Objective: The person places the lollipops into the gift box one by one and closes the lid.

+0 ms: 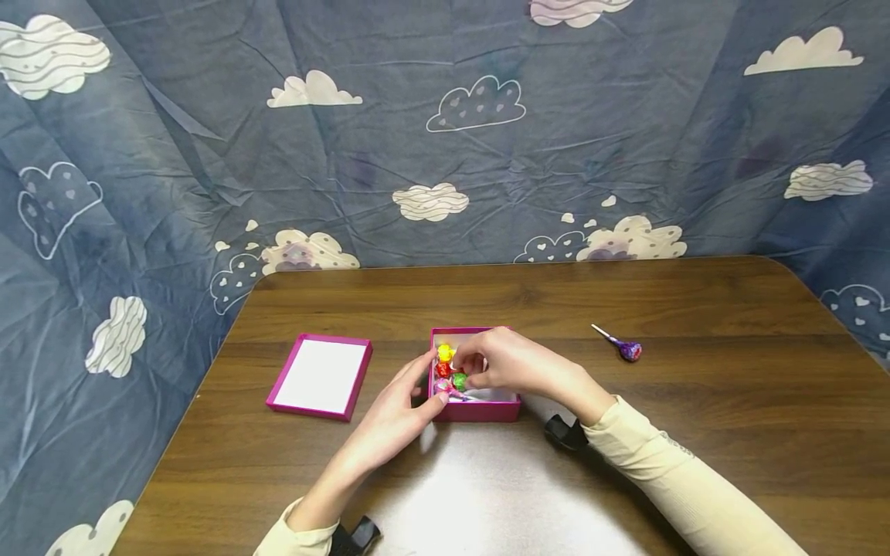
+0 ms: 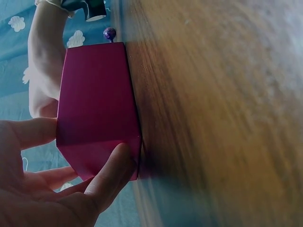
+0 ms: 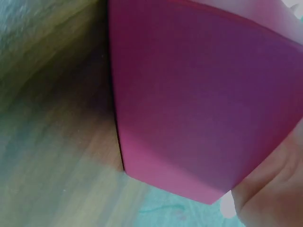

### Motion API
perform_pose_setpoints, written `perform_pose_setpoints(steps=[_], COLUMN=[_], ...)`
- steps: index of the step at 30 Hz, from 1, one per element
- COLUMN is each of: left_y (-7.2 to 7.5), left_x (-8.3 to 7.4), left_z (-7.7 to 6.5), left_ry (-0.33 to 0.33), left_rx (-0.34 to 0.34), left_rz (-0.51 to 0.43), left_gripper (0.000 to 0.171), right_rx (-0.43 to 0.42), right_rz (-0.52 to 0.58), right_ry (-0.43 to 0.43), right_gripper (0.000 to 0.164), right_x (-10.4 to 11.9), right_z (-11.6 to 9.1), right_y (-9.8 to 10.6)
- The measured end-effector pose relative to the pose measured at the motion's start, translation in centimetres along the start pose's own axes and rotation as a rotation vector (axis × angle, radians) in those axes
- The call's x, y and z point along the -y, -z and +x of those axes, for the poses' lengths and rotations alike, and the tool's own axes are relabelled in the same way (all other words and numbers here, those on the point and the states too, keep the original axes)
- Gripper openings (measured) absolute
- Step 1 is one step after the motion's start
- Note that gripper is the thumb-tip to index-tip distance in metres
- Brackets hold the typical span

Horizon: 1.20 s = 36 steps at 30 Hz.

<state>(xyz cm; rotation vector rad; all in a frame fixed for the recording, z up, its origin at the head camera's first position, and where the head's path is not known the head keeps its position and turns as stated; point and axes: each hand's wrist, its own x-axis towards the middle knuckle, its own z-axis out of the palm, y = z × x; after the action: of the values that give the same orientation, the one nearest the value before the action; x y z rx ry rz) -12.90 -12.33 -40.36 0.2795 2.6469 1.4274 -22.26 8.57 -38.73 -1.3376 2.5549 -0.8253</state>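
Note:
An open magenta box (image 1: pixel 480 413) with a white inside stands on the table. Inside, along its left part, are wrapped lollipops: a yellow one (image 1: pixel 445 353), a red one (image 1: pixel 443 370), a pink one (image 1: pixel 443 386) and a green one (image 1: pixel 460 381). My left hand (image 1: pixel 392 413) holds the box at its left side, thumb at the rim and fingers against the outer wall, as the left wrist view shows. Reaching in over the right wall, my right hand (image 1: pixel 511 363) has curled fingers and pinches the green lollipop. The right wrist view shows mostly the box's outer wall (image 3: pixel 203 94); the right fingertips are hidden there.
To the left lies the box's lid (image 1: pixel 320 376), white inside up with a magenta rim. A purple lollipop (image 1: pixel 629 351) lies on the wooden table (image 1: pixel 730 386) right of the box. Behind the table hangs a blue cloud-patterned cloth (image 1: pixel 480 177).

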Motion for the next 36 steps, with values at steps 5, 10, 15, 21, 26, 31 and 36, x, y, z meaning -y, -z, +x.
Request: perform_pose_setpoints(steps=[5,10,15,21,26,31,36], left_y=[0.0,-0.1,-0.1,-0.1,-0.1,0.1,0.1], left_x=[0.0,0.0,0.0,0.0,0.0,0.0,-0.1], left_z=[0.0,0.0,0.0,0.0,0.0,0.0,0.0], left_ry=[0.001,0.009,0.019,0.018,0.013,0.021,0.03], left_rx=[-0.001,-0.003,-0.002,0.001,-0.005,-0.009,0.003], left_rz=[0.005,0.01,0.004,0.005,0.016,0.017,0.023], left_gripper=[0.068,0.068,0.068,0.067,0.068,0.068,0.068], right_rx=[-0.094,-0.186,-0.198,-0.202,-0.238,-0.281,-0.331], right_rz=[0.124,0.151,0.13,0.182,0.191,0.151,0.103], right_ry=[0.036,0.055,0.049,0.027,0.005,-0.043,-0.036], right_gripper=[0.016,0.021,0.024,0.025,0.022,0.021,0.024], right_x=[0.0,0.2,0.6,1.1,0.8,0.3,-0.2], right_z=[-0.9,-1.9,-2.7,-4.1,-5.5,-7.0,-8.8], right_y=[0.3,0.6,0.9,1.5,2.1,2.9,3.5])
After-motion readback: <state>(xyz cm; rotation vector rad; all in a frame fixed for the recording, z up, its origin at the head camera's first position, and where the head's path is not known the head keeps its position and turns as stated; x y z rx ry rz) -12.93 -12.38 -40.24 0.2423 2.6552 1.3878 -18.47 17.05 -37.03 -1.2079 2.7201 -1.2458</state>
